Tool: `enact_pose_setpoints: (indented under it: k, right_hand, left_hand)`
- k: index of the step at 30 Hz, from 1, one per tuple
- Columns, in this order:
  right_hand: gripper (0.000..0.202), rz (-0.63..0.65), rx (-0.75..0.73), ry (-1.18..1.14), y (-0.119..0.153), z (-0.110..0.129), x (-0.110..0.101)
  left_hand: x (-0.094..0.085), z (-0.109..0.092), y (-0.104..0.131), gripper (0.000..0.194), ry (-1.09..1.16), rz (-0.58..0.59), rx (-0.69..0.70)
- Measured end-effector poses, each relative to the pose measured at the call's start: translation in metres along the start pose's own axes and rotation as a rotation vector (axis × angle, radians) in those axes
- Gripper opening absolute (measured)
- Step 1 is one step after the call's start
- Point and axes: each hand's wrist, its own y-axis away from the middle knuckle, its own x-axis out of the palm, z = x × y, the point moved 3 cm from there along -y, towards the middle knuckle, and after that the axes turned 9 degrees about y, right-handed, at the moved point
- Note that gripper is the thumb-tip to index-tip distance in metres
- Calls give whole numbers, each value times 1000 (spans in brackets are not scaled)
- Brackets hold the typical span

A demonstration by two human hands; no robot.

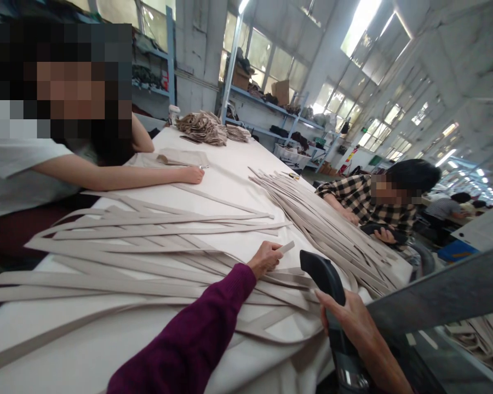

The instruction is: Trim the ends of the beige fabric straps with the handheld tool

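My left hand (266, 259), in a purple sleeve, pinches the end of a beige fabric strip (287, 248) above the white table. Below and left of it, several long beige strips (148, 249) lie loosely across one another. At the lower right, my right hand (355, 323) is closed round a black curved handle (322, 273), whose shiny lower part reaches the bottom edge of the picture. What kind of tool it belongs to, I cannot tell. Some of my right fingers are hidden behind it.
A bundle of strips (324, 219) lies along the table's right side, and a heap of strips (203, 127) at the far end. One person's forearm (148, 175) rests at left; a person in a checked shirt (353, 191) sits at right. A grey metal beam (443, 284) crosses the lower right.
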Motion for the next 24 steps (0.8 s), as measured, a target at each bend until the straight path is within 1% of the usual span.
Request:
enact_pose_setpoints:
  k: [2,5,7,11,14,16,20,24]
  right_hand:
    - [45,5,-13,-3,0,4,4]
    - [41,11,-10,-51,-1,12,11]
    - [40,28,-13,-66,-5,18,15]
    - [39,13,-39,-38,-18,31,15]
    - [40,-20,-39,-40,-27,39,11]
    - [41,-37,-38,-37,-28,43,10]
    - [38,-23,-58,-47,-22,43,15]
    - [39,-39,-41,-75,-26,41,16]
  left_hand:
    - [3,1,2,33,191,19,-62]
    - [6,4,4,43,565,20,-181]
    - [8,7,3,49,700,20,-227]
    - [9,11,3,56,775,37,-236]
    - [10,10,4,53,789,77,-223]
    - [10,8,4,52,809,74,-215]
    - [8,8,3,53,881,13,-205]
    - [8,4,5,50,868,43,-210]
